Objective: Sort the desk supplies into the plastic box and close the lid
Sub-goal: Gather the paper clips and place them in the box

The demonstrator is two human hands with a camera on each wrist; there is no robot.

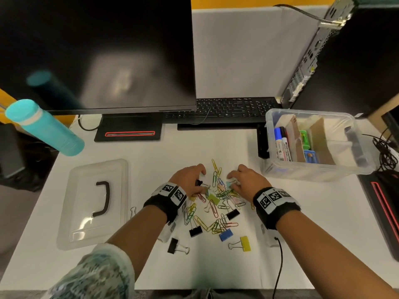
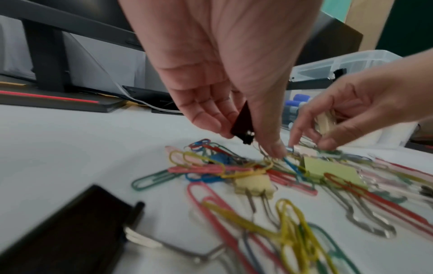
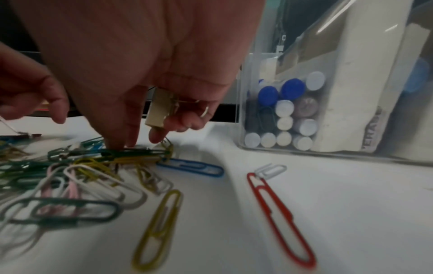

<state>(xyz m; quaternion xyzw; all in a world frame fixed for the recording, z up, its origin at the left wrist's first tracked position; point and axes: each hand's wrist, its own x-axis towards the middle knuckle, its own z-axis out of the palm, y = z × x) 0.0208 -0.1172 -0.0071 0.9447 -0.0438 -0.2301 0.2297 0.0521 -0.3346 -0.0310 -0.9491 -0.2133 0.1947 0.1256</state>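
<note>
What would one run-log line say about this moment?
left hand: holds small black binder clip | right hand: holds beige binder clip | clear plastic box: open | lid: off

Two hands (image 1: 190,178) (image 1: 246,180) work one heap of paper clips (image 1: 218,203), too tangled to count. One clear plastic box (image 1: 311,171) at two o'clock, one lid (image 1: 95,203) at nine. One teal bottle (image 1: 43,128) at ten o'clock.

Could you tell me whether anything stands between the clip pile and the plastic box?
Nothing visible does: bare desk lies between the pile and the box, whose top is open; its lid lies far left.
</note>
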